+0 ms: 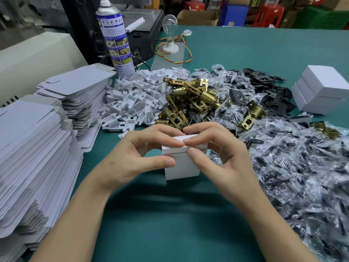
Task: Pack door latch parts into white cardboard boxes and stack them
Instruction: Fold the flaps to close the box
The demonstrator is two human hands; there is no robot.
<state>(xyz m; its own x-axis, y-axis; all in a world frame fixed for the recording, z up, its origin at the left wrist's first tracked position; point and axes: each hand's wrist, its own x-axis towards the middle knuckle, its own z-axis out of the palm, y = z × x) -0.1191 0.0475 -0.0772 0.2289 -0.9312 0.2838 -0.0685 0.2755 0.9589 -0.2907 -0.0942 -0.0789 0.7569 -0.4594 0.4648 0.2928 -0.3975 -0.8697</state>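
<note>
A small white cardboard box (182, 165) stands on the green table (170, 224) in front of me with its lid down. My left hand (132, 157) grips its left side, thumb on the front face and fingers over the lid. My right hand (217, 154) holds the right side, thumb at the lid's front seam, fingers on top. Behind the box lies a heap of brass door latches (188, 99). Two closed white boxes (319, 89) sit stacked at the far right.
Stacks of flat white box blanks (37, 148) fill the left side. White cardboard inserts (132, 99) are piled behind them. Clear bags of black parts (292, 167) cover the right. A spray can (115, 38) and a bulb on a base (170, 33) stand at the back.
</note>
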